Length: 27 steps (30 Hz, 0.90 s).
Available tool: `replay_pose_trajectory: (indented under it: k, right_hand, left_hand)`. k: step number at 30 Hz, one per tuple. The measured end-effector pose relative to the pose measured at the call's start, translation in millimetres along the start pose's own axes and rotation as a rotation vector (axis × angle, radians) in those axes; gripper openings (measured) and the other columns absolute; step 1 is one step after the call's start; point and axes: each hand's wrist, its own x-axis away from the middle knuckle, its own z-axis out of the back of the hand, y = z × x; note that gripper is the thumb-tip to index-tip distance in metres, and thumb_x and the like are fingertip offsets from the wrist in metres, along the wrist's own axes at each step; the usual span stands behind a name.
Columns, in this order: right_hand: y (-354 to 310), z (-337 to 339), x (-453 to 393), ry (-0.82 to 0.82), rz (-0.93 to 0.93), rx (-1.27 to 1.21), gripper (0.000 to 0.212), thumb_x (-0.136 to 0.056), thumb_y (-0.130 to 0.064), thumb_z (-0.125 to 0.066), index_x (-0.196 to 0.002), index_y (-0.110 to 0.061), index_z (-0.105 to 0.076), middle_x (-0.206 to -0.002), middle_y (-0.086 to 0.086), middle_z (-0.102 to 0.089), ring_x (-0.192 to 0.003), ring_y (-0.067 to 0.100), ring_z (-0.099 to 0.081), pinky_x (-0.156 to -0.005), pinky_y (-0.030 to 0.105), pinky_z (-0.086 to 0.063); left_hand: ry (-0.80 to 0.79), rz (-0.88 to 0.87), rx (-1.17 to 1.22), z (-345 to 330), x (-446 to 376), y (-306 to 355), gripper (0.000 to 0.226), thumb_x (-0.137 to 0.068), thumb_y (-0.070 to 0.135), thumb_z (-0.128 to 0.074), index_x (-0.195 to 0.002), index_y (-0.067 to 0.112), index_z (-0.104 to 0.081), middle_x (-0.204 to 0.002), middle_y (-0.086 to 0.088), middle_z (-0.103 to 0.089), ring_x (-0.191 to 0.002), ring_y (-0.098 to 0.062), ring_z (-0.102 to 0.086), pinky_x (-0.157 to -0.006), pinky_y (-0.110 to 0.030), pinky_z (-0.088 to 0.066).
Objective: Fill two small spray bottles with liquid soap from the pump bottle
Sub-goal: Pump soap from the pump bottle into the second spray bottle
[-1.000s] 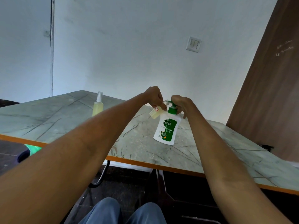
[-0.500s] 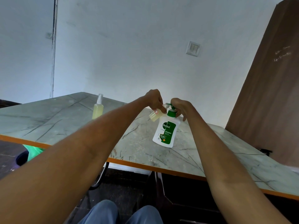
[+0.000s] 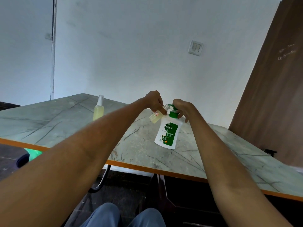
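Two hands are working at the pump bottle (image 3: pixel 168 131).
Left hand (image 3: pixel 154 100) is pinching a tilted small spray bottle (image 3: pixel 157 115) at the spout; right hand (image 3: pixel 182 108) is curling over the pump.

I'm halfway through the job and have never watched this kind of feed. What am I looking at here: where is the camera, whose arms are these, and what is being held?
There is no machine here: a person works with two bare hands. The single camera sits on their head and looks forward and down, so both arms reach away from you. The left hand holds a small uncapped spray bottle, tilted, with its open neck at the green pump spout. The right hand grips the pump head of the white soap pump bottle, which stands on the marble-patterned table. Farther left on the table stands a second spray bottle, capped, with yellowish liquid inside.
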Motion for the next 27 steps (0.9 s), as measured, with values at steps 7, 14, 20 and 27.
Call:
replay_pose_trajectory:
  k: [7, 14, 20, 27]
  right_hand:
    - [-1.8, 0.4, -1.0, 0.014, -0.004, 0.008, 0.042, -0.098, -0.016, -0.019, -0.129, 0.002, -0.041, -0.137, 0.018, -0.047, -0.125, 0.030, -0.047, -0.077, 0.037, -0.033]
    - [0.9, -3.1, -3.0, 0.009, -0.030, 0.006, 0.044, -0.098, -0.017, -0.019, -0.131, 0.003, -0.042, -0.137, 0.020, -0.046, -0.125, 0.031, -0.046, -0.079, 0.037, -0.033]
    - [-2.2, 1.5, 2.4, -0.004, -0.004, -0.004, 0.020, -0.095, -0.010, -0.022, -0.103, -0.002, -0.038, -0.135, 0.019, -0.048, -0.123, 0.031, -0.049, -0.064, 0.034, -0.037]
    - [-3.8, 0.2, 1.5, 0.009, -0.003, 0.021, 0.027, -0.097, -0.014, -0.020, -0.107, -0.001, -0.042, -0.136, 0.018, -0.048, -0.123, 0.030, -0.049, -0.068, 0.036, -0.036]
  left_hand:
    - [0.012, -0.018, 0.010, 1.7, 0.6, 4.6, 0.040, -0.064, 0.026, -0.083, -0.092, 0.000, -0.072, -0.081, -0.008, -0.067, -0.058, -0.012, -0.056, -0.051, -0.009, -0.042]
    - [-0.004, -0.010, 0.001, 1.2, 0.9, 0.7, 0.040, -0.064, 0.024, -0.084, -0.094, 0.000, -0.072, -0.076, -0.005, -0.065, -0.058, -0.013, -0.057, -0.048, -0.009, -0.044]
    - [0.007, -0.015, 0.011, 2.0, -0.2, 2.3, 0.040, -0.064, 0.025, -0.084, -0.093, 0.001, -0.072, -0.080, -0.007, -0.066, -0.057, -0.012, -0.056, -0.053, -0.010, -0.045]
    - [0.011, -0.014, 0.016, 2.3, 0.1, 2.8, 0.040, -0.064, 0.026, -0.083, -0.094, 0.000, -0.072, -0.081, -0.007, -0.066, -0.059, -0.012, -0.056, -0.052, -0.010, -0.044]
